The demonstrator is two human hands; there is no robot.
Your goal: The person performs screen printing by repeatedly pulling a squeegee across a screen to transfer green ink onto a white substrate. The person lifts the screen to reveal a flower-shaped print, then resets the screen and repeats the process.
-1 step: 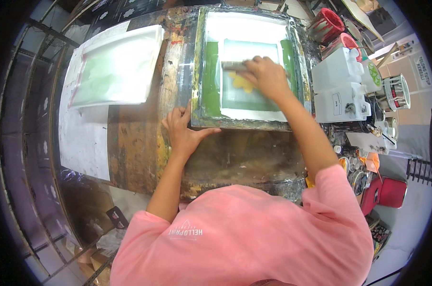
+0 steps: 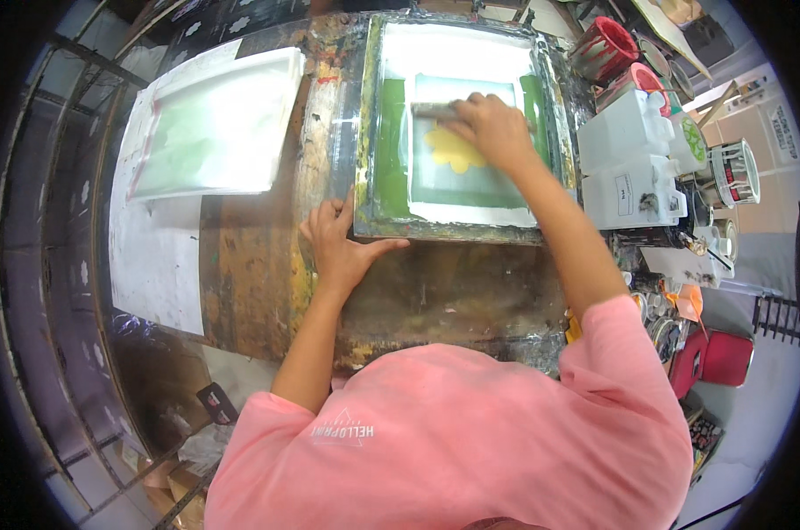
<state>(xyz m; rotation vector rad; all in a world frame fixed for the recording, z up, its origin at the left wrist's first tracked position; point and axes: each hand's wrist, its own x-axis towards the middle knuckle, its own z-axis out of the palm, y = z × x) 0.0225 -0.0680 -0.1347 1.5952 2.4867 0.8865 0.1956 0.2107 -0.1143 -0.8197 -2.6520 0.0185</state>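
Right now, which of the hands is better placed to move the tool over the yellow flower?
Likely the right hand: it grips the tool by the yellow flower; the left hand is at the near-left corner of the frame.

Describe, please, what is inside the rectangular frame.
Inside the frame: green side areas, a yellow flower shape, and a blurred flat tool in the right grip. Whatever tool and grip cover cannot be seen.
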